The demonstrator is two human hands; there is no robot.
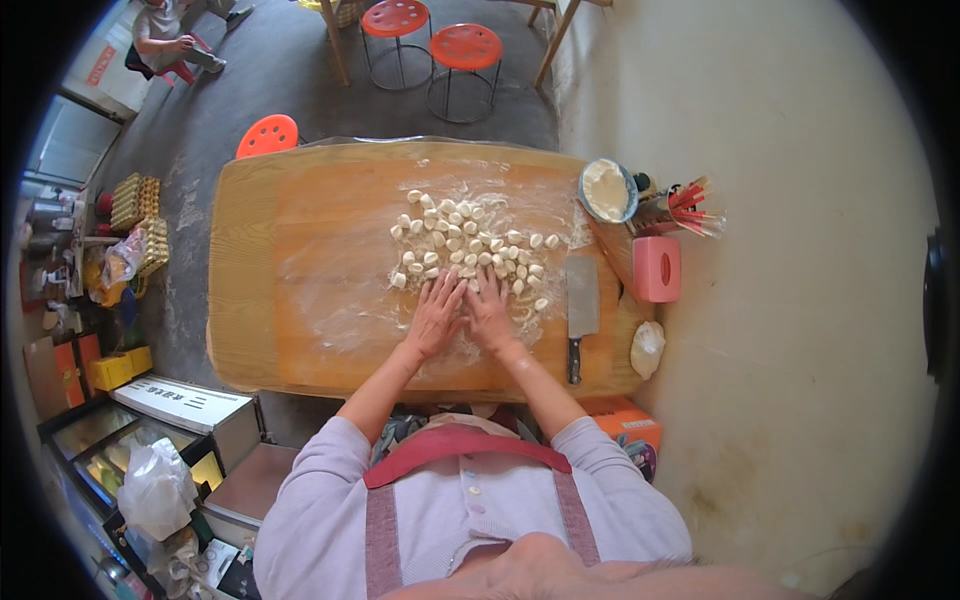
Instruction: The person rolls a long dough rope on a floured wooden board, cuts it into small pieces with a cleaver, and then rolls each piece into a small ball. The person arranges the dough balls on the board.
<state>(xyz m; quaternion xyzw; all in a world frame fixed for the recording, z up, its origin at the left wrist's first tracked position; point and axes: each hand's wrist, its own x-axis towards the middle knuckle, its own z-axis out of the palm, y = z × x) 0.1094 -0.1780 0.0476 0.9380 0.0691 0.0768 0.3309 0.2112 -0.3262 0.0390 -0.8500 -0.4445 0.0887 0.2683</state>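
Note:
Several small pieces of white dough [454,231] lie spread over a floured wooden board [330,247] on the table. At their near edge, my left hand [436,311] rests palm down with fingers stretched forward, its fingertips among the pieces. Close beside it, my right hand [489,311] lies palm down too, fingertips touching the nearest pieces. The thumbs almost meet. Whatever is under the palms is hidden. To the right of the dough is a cleaver [583,296], blade pointing away from me and black handle [574,361] towards me.
A bowl of flour [606,191], a holder of red-ended chopsticks [686,206], a pink tissue box [656,270] and a white plastic bag [646,350] line the right edge by the wall. Red stools [466,46] stand beyond the table. A person [169,41] sits far left.

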